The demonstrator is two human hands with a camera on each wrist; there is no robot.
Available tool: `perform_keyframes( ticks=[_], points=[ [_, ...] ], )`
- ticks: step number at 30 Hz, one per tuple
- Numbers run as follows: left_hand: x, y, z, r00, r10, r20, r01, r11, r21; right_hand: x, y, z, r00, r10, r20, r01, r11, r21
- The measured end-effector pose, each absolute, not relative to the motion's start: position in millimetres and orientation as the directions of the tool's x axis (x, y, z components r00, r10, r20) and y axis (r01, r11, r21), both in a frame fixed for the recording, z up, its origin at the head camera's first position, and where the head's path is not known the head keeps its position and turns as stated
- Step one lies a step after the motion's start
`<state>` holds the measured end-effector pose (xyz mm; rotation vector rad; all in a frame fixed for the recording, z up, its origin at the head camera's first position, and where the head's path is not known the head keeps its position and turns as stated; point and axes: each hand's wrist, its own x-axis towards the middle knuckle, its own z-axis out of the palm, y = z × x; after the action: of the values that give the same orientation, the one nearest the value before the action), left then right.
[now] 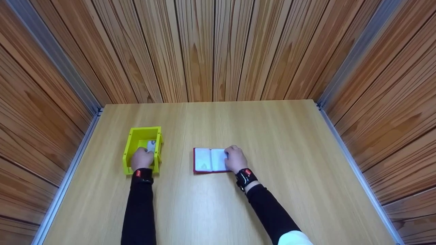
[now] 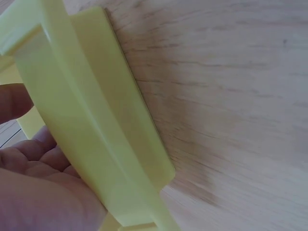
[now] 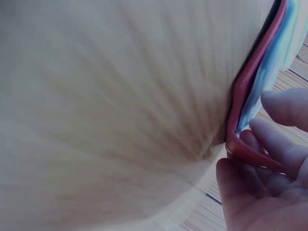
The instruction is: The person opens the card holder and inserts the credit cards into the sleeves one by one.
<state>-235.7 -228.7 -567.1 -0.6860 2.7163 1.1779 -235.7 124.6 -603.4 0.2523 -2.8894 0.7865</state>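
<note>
An open card album with a red cover and clear sleeves [image 1: 203, 160] lies flat on the table. My right hand [image 1: 235, 159] holds its right edge. In the right wrist view, fingers lie on both sides of the bent red cover [image 3: 236, 106], with the thumb above and apart. My left hand [image 1: 142, 158] reaches into a yellow bin [image 1: 145, 129], close to a small pale card [image 1: 151, 145] inside. In the left wrist view, thumb and curled fingers stand apart behind the bin's wall [image 2: 96, 134], which hides some fingertips; nothing shows between them.
The light wooden table [image 1: 265, 126] is bounded by plank walls [image 1: 211, 51] at the back and sides. Metal rails [image 1: 354, 170] run along the side edges. The bin stands left of the album, with bare tabletop between them.
</note>
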Motion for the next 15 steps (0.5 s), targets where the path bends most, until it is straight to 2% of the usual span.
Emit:
perform_keyframes(
  ticks=[9,15],
  points=[
    [-236.3,-232.3,-566.1,-0.910,-0.340,-0.236,-0.403,0.599,0.691,-237.4,124.4,-603.1,-0.979,-0.124,0.160,-0.186,0.860,-0.475],
    [-237.8,-232.1,-564.0,-0.897,-0.346,-0.274,-0.433,0.571,0.698,-237.7,124.4,-602.9,-0.983,-0.115,0.144,-0.172,0.856,-0.488]
  ],
)
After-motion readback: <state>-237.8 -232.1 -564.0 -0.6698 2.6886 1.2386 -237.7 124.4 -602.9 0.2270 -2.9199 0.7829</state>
